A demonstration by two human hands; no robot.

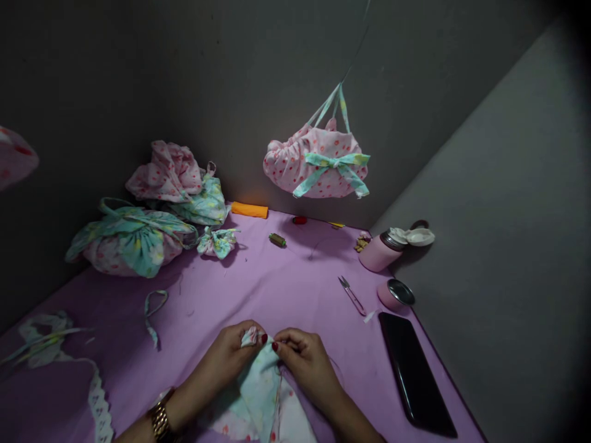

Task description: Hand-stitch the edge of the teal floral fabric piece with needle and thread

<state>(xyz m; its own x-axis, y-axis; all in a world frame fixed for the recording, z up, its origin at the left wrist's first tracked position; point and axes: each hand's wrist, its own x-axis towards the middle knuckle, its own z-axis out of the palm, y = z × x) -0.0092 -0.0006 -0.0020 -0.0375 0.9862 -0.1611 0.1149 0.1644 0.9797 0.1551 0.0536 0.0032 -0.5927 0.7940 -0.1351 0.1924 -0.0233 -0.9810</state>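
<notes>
Fabric piece (258, 384), mint green over pink-spotted cloth, lies at the near edge of the purple table cover (277, 289) and runs up between both hands. Left hand (231, 354): fingers closed, pinching a small gathered end of the fabric piece at the fingertips. Right hand (302, 357): thumb and forefinger closed just beside the left fingertips; a fine thread appears to trail from them, but whether a needle is held cannot be told. The two hands nearly touch at the fingertips. A gold watch (160, 418) sits on the left wrist.

Right of the hands: a black phone (415, 375) lies flat near the table edge. Beyond it stand a small pink cup (396, 295) and a pink flask (383, 249) lying tilted with its lid open. Small snips (351, 295) lie between the hands and the flask.

Far left: several finished cloth bags (138, 240) are piled against the wall. One pink bag (318, 163) with a mint bow hangs above the table. A lace strip (99, 394) lies at near left.
</notes>
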